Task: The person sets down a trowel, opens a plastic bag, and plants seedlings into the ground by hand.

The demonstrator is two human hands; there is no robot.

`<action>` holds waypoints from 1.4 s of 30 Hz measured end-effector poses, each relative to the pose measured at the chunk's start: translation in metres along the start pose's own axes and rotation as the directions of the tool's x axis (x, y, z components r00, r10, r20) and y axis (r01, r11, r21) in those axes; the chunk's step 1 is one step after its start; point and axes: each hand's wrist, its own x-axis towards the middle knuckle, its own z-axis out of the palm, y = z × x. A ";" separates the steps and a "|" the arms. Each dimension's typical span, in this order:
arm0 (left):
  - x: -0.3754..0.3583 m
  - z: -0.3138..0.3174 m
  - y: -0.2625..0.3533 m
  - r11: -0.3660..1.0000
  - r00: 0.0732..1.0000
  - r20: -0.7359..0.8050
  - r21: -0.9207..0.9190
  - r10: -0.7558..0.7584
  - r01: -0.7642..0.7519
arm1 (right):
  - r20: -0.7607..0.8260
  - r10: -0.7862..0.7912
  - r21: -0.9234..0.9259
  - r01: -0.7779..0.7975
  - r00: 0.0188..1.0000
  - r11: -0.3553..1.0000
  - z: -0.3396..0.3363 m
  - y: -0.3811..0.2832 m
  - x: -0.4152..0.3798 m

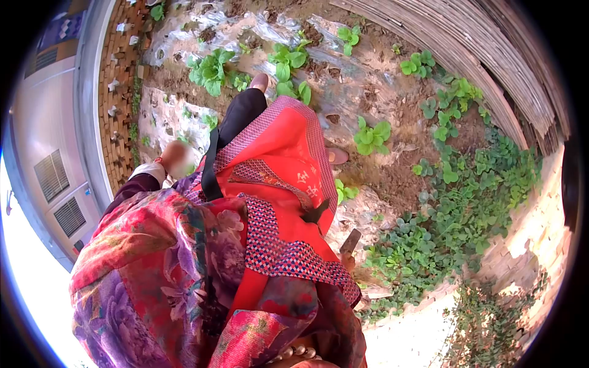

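Observation:
My left hand [174, 157] reaches out at the left, below a red bracelet and a white cuff, over the planted bed. A blur covers its fingers, so their position and anything in them are hidden. At the right edge of my red apron [276, 156], my right hand [348, 262] shows only in part, closed around a dark, flat-ended tool [351, 241]. The tool's other end is hidden under the apron and sleeve. Nearest my left hand are small green seedlings [210, 121] in the film-covered soil.
Leafy plants [209, 71] grow through plastic film [261, 29] around my shoes [260, 81]. Dense green growth [435, 230] spreads at the right beside paving [515, 257]. Weathered boards [478, 46] border the top right. Brick edging [116, 80] runs along the left beside a pale wall [52, 116].

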 end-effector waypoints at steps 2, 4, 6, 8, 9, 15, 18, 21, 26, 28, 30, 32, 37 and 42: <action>0.020 -0.013 0.000 0.996 0.996 0.013 -0.018 -0.091 0.091 | -0.030 0.039 0.090 -0.036 0.999 0.995 0.029 0.034 0.005; 0.030 -0.027 -0.007 0.980 0.980 0.018 -0.041 -0.196 0.197 | 0.023 0.121 0.111 -0.122 0.992 0.986 0.041 0.030 -0.001; 0.045 -0.040 -0.025 0.956 0.960 0.015 -0.083 -0.281 0.281 | 0.065 0.201 0.152 -0.209 0.977 0.966 0.063 0.004 -0.013; 0.052 -0.049 -0.049 0.970 0.970 0.005 0.018 -0.243 0.243 | 0.047 0.134 0.077 -0.137 0.990 0.988 0.084 -0.022 -0.016; 0.042 -0.051 -0.046 0.960 0.960 -0.020 -0.030 -0.279 0.279 | 0.071 0.110 0.025 -0.112 0.991 0.993 0.090 -0.035 -0.022; -0.011 -0.012 -0.083 0.867 0.918 -0.028 -0.340 -0.396 0.364 | 0.136 -0.036 -0.296 0.075 0.990 0.952 0.137 -0.187 -0.053; -0.027 0.011 -0.089 0.655 0.815 0.104 -0.541 -0.571 0.528 | 0.166 -0.072 -0.287 0.118 0.984 0.951 0.141 -0.221 -0.043; -0.037 0.043 -0.125 0.970 0.999 0.036 0.242 -0.028 0.018 | 0.138 -0.147 -0.290 0.181 0.980 0.940 0.144 -0.251 -0.038; 0.005 0.032 -0.087 0.799 0.833 0.130 -0.237 -0.537 0.552 | 0.192 -0.255 -0.155 0.285 0.948 0.946 0.158 -0.291 -0.029; 0.043 -0.016 0.001 0.591 0.844 0.080 -0.680 -0.530 0.435 | 0.248 -0.299 -0.103 0.332 0.921 0.937 0.172 -0.310 -0.029; 0.080 -0.037 0.040 0.670 0.896 -0.055 -0.685 -0.441 0.287 | 0.282 -0.353 -0.141 0.403 0.892 0.904 0.195 -0.334 -0.044; 0.112 -0.044 0.080 0.731 0.957 -0.167 -0.680 -0.239 0.064 | 0.315 -0.407 -0.173 0.474 0.857 0.863 0.222 -0.358 -0.062; 0.138 -0.032 0.174 0.547 0.984 0.156 -0.833 0.084 0.085 | 0.582 -0.443 -0.185 0.642 0.682 0.744 0.295 -0.402 -0.144; 0.144 0.008 0.203 0.338 0.942 0.323 -0.900 0.093 0.275 | 0.768 -0.566 -0.070 0.918 0.299 0.389 0.341 -0.405 -0.202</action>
